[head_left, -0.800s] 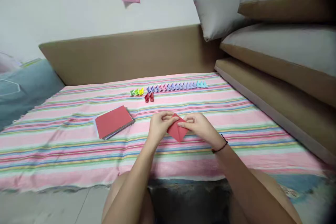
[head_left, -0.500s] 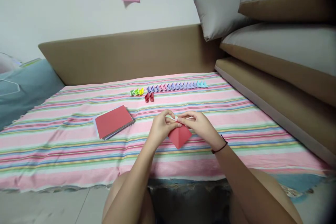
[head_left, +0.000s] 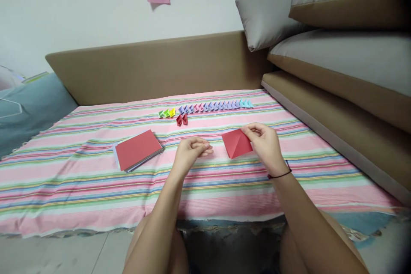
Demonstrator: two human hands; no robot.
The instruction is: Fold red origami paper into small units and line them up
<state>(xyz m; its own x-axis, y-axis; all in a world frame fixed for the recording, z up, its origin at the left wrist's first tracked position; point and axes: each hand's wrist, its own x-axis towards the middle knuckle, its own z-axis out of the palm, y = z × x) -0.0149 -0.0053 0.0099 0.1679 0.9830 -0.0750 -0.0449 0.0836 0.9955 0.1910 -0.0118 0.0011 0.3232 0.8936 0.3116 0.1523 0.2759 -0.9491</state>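
Pinched at its upper right corner, a red square of creased origami paper hangs from my right hand, just above the striped cloth. My left hand is off to the left of the paper, apart from it, with its fingers loosely bent and nothing in them. A stack of coloured paper, topped by a red sheet, lies further left. Beyond my hands stand two small dark red folded paper pieces.
Behind the red pieces runs a long row of blue, purple and pink folded pieces, with green and yellow ones at its left. The striped cloth covers the seat. Grey and brown cushions are piled at right.
My left hand has let go of the red paper and moved slightly left. My right hand has carried the paper right and away from me, turning it.
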